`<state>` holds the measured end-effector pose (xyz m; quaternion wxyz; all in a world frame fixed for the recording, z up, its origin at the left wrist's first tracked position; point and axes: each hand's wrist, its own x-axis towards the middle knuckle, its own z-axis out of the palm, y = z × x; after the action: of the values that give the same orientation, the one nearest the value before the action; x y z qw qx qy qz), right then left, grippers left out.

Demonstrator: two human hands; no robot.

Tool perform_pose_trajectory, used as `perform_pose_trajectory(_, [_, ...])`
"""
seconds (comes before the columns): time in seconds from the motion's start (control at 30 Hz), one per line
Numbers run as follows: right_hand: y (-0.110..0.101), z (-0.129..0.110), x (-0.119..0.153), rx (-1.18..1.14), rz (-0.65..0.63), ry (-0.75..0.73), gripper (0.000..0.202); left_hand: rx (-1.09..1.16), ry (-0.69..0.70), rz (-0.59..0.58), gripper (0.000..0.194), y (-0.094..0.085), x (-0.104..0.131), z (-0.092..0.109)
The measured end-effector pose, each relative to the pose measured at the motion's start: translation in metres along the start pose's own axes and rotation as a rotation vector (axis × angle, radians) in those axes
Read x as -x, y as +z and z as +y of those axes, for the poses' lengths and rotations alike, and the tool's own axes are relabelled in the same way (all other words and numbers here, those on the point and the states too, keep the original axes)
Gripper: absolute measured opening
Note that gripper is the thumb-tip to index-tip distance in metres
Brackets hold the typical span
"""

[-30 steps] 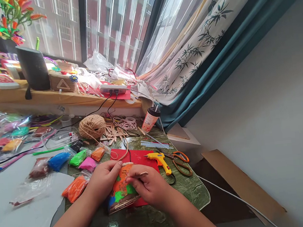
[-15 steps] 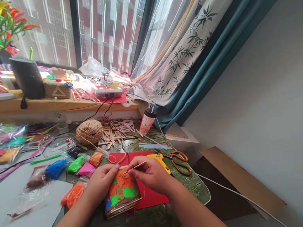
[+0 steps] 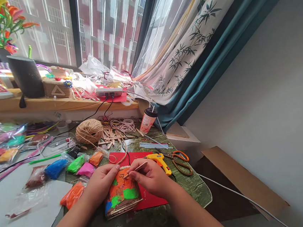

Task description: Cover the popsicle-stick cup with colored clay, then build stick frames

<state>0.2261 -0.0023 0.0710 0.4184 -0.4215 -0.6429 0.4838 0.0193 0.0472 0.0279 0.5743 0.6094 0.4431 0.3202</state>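
Note:
A small container (image 3: 121, 191) covered with orange, green, blue and brown clay tilts over the table's front edge. My left hand (image 3: 101, 182) is closed round its upper left side, thumb near the rim. In my right hand (image 3: 149, 176) a thin wooden stick (image 3: 139, 168) is pinched between thumb and fingers, its tip against the orange clay near the top. Under and behind the container lies a red sheet (image 3: 151, 195). A yellow glue gun (image 3: 160, 162) rests just beyond my right hand.
Orange-handled scissors (image 3: 181, 160) lie right of the glue gun. Bagged clay (image 3: 76, 164), a twine ball (image 3: 89, 131), wooden sticks (image 3: 111, 137) and a lidded cup (image 3: 148, 121) stand or lie behind. White board (image 3: 17, 226) covers the left. A cable runs off the right edge.
The stick's tip has moved slightly down and right on the orange clay, and my right hand has shifted a little with it. My left hand keeps its hold on the container.

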Motion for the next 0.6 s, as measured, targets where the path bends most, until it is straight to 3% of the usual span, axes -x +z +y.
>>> perform_pose_trajectory(0.17, [0.002, -0.008, -0.001, 0.105, -0.023, 0.014, 0.019, -0.017, 0.009, 0.011, 0.060, 0.000, 0.002, -0.001])
perform_pose_trajectory(0.33, [0.001, -0.028, -0.009, 0.366, -0.066, -0.133, 0.007, -0.029, 0.021, -0.001, 0.060, 0.000, 0.002, -0.002])
perform_pose_trajectory(0.6, [0.001, -0.054, -0.032, 0.752, -0.385, -0.217, 0.019, -0.016, 0.069, -0.043, 0.045, -0.001, 0.003, 0.003])
